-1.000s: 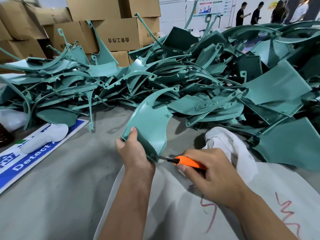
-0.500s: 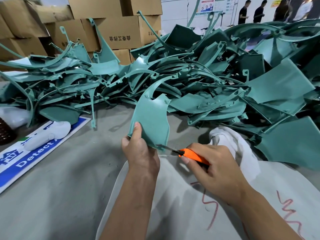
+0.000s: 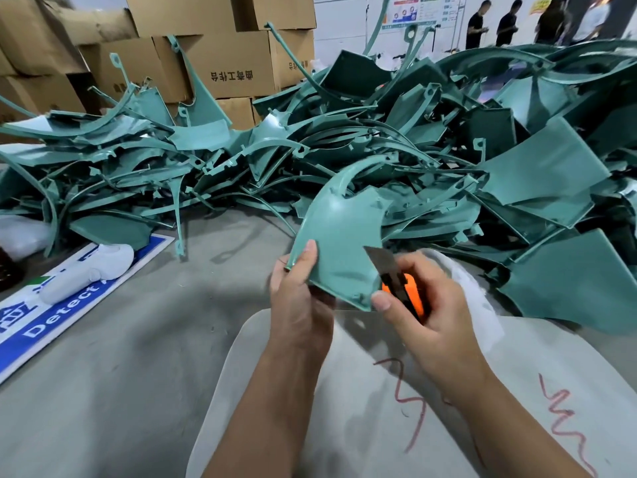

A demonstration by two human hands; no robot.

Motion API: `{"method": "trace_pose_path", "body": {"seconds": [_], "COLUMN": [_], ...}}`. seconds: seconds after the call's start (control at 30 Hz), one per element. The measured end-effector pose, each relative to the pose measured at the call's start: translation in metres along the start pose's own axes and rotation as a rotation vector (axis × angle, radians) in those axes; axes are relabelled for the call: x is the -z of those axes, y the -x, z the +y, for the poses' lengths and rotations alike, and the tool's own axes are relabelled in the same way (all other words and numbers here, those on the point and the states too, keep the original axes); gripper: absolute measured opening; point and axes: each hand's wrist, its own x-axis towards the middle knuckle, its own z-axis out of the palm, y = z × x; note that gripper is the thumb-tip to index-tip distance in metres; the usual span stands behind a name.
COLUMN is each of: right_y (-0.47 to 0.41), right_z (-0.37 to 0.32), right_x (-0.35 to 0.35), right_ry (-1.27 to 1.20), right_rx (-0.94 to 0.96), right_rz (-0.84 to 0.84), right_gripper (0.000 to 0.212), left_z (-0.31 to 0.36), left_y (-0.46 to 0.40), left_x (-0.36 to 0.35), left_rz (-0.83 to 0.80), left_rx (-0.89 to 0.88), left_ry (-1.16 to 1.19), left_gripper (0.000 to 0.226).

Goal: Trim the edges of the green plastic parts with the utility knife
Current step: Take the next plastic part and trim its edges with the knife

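Note:
A curved green plastic part (image 3: 339, 232) stands upright over the table, its narrow hooked end pointing up. My left hand (image 3: 300, 298) grips its lower left edge, thumb on the front face. My right hand (image 3: 424, 305) holds an orange utility knife (image 3: 405, 291), and the dark blade points up along the part's lower right edge. My right thumb presses the part's bottom right corner. A large heap of similar green parts (image 3: 413, 139) fills the table behind.
A white sack with red marks (image 3: 379, 408) lies under my forearms. A blue and white sign (image 3: 51, 312) with a white object (image 3: 89, 274) on it lies at the left. Cardboard boxes (image 3: 220, 56) stand behind the heap. People stand far back right.
The knife has left the part's bottom edge and now lies along its right edge, blade pointing up. The part has turned, and both hands have shifted right.

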Motion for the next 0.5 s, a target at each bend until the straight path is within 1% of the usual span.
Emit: {"method": "trace_pose_path", "body": {"seconds": [0.03, 0.07, 0.17, 0.2, 0.23, 0.27, 0.3, 0.33, 0.4, 0.43, 0.47, 0.5], "right_y": [0.000, 0.000, -0.002, -0.003, -0.004, -0.004, -0.005, -0.005, -0.006, -0.007, -0.009, -0.011], "right_z": [0.001, 0.003, 0.013, 0.016, 0.019, 0.022, 0.024, 0.024, 0.022, 0.020, 0.018, 0.016], "right_x": [0.001, 0.002, 0.004, 0.004, 0.004, 0.005, 0.006, 0.007, 0.011, 0.013, 0.014, 0.016], "right_ry": [-0.092, -0.123, -0.081, -0.087, -0.106, -0.136, -0.182, -0.240, -0.366, -0.423, -0.485, -0.553], "right_rx": [-0.078, -0.119, -0.180, -0.199, -0.220, -0.242, -0.260, -0.278, -0.307, -0.324, -0.353, -0.387], "right_rz": [-0.017, -0.017, 0.088, 0.137, 0.188, 0.234, 0.264, 0.278, 0.276, 0.271, 0.276, 0.295], "right_gripper": [0.039, 0.039, 0.041, 0.044, 0.051, 0.054, 0.054, 0.050, 0.037, 0.028, 0.023, 0.022], "left_z": [-0.003, -0.005, -0.009, -0.012, -0.014, -0.017, -0.019, -0.020, -0.020, -0.019, -0.016, -0.012], "left_y": [0.001, 0.002, -0.001, -0.002, -0.004, -0.005, -0.005, -0.006, -0.008, -0.009, -0.011, -0.014], "left_x": [0.000, 0.000, 0.001, 0.002, 0.003, 0.005, 0.008, 0.011, 0.016, 0.017, 0.018, 0.019], "left_rz": [-0.028, -0.048, -0.082, -0.070, -0.042, -0.016, -0.013, -0.040, -0.110, -0.134, -0.140, -0.138], "left_rx": [-0.017, -0.035, -0.090, -0.126, -0.203, -0.323, -0.456, -0.584, -0.791, -0.880, -0.962, -1.037], "left_ry": [-0.002, -0.006, -0.044, -0.110, -0.238, -0.410, -0.577, -0.715, -0.899, -0.981, -1.066, -1.149], "left_gripper": [0.039, 0.037, 0.032, 0.032, 0.032, 0.031, 0.037, 0.052, 0.084, 0.094, 0.098, 0.099]}}
